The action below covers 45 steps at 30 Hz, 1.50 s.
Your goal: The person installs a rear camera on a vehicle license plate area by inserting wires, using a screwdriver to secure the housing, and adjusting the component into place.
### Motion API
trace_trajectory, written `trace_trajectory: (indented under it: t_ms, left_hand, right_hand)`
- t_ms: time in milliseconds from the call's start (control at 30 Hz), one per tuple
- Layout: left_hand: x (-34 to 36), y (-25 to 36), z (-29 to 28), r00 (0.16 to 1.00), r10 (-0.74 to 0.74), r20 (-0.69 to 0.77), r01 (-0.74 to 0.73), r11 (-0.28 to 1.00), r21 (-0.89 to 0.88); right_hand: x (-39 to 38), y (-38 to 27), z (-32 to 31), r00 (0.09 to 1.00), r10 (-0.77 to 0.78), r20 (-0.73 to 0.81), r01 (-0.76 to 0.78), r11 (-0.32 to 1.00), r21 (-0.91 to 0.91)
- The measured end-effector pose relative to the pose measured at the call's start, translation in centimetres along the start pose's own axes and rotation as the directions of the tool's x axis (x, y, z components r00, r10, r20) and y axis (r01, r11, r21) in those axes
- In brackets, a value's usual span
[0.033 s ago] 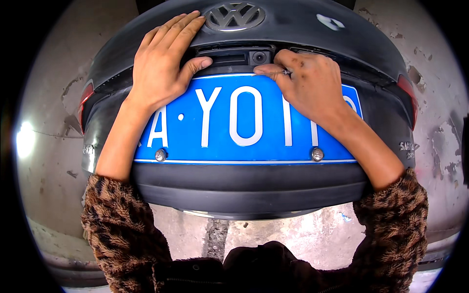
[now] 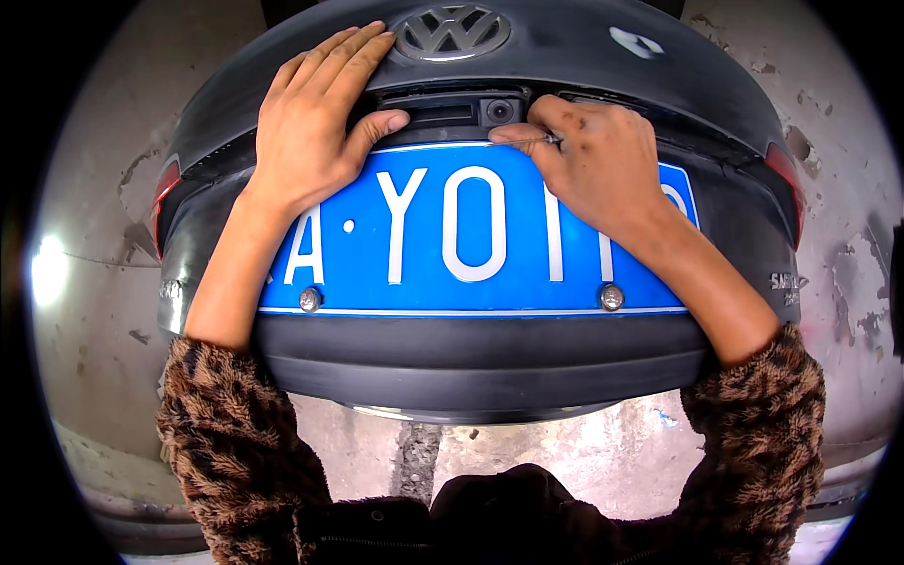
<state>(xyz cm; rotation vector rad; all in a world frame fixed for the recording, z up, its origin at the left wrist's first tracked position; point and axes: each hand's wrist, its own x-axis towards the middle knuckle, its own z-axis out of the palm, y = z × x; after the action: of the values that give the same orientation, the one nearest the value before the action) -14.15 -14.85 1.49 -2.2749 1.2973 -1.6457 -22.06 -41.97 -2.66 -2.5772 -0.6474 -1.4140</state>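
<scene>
My left hand (image 2: 311, 122) lies flat on the dark trunk lid (image 2: 574, 47), fingers stretched up toward the round chrome emblem (image 2: 453, 34) and thumb pointing at the handle recess (image 2: 444, 114). To the right of that recess sits a small square rear-view camera (image 2: 499, 111). My right hand (image 2: 603, 160) is closed beside the camera, its thumb and bent fingers around a thin metal rod (image 2: 518, 141) with a dark end. The rod lies along the top edge of the blue licence plate (image 2: 424, 235); its full shape is hidden by my fingers.
Two round bolt caps, one left (image 2: 311, 299) and one right (image 2: 612, 298), sit along the plate's lower edge. Red tail lights (image 2: 783, 193) flank the trunk. Below the bumper (image 2: 471, 367) shows a stained concrete floor (image 2: 565, 452). A white smear (image 2: 636, 42) marks the lid.
</scene>
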Motion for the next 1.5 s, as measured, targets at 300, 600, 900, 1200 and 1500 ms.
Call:
trace_trajectory:
  t_ms: [300,600,900,1200,1500]
  left_hand:
    - [-0.34,-0.37,0.03,1.000,-0.009,-0.002,0.009,1.000,-0.008]
    - [-0.51,-0.65,0.23,1.000,0.004,-0.021,-0.004,1.000,-0.003]
    - [-0.38,0.03,-0.12,1.000,0.007,-0.030,-0.007,1.000,-0.011]
    - [-0.58,-0.26,0.15,0.999,-0.002,-0.043,0.002,1.000,0.008]
    - [-0.20,-0.08,0.54,0.995,-0.047,-0.087,0.049,0.999,0.014]
  right_hand:
    - [0.12,-0.24,-0.15,1.000,0.005,0.010,-0.005,1.000,-0.008]
    - [0.27,-0.32,-0.22,1.000,-0.018,0.015,0.018,1.000,-0.013]
    - [0.22,-0.20,-0.13,1.000,0.006,0.029,-0.007,1.000,0.014]
    - [0.53,-0.73,-0.40,0.998,0.032,0.060,-0.029,0.998,-0.061]
    - [0.67,-0.81,-0.53,0.998,0.030,0.051,-0.029,0.999,-0.028]
